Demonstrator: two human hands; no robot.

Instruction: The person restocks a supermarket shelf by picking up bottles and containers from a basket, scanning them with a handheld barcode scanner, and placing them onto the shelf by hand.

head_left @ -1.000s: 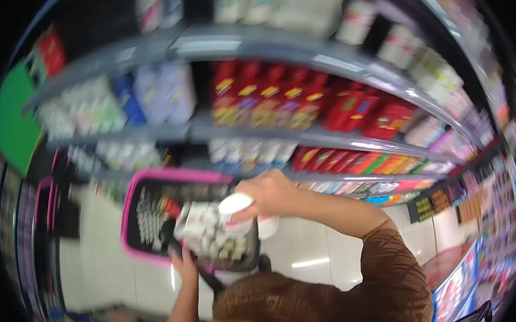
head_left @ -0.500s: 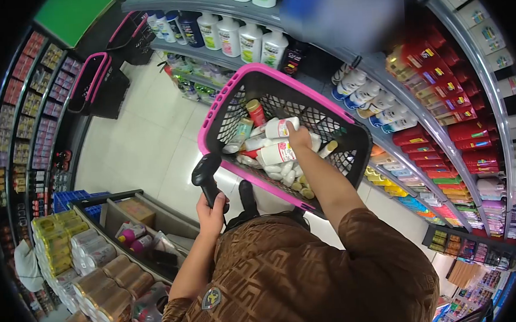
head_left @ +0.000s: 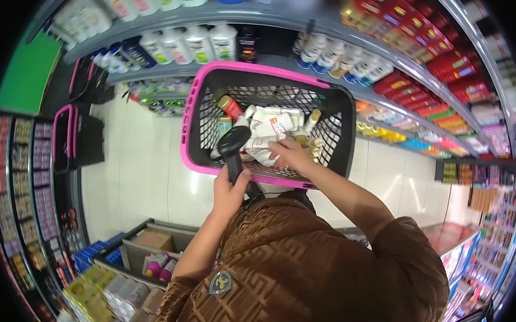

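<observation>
My left hand point(head_left: 230, 193) is wrapped round the handle of a black handheld barcode scanner point(head_left: 233, 142), whose head covers part of the basket's near left side. A black shopping basket with a pink rim point(head_left: 259, 65) stands in front of me. Inside it, my right hand point(head_left: 293, 157) reaches down with its fingers apart, touching or just above a white bottle point(head_left: 262, 152). Behind that lies another white bottle with a pink-and-red label point(head_left: 276, 125). A red container with a gold lid point(head_left: 229, 106) leans at the left, and a gold-capped bottle point(head_left: 312, 121) lies at the right.
Shelves of white pump bottles point(head_left: 198, 43) and red packages point(head_left: 402, 19) curve round the basket. More black baskets with pink handles point(head_left: 64, 136) stand on the left floor. Near my left elbow are a divided bin point(head_left: 136, 258) and stacked cans point(head_left: 93, 292).
My right hand has let go of a white bottle, left among the others, and moved nearer to me in the basket. The view has shifted; the scanner now overlaps the basket.
</observation>
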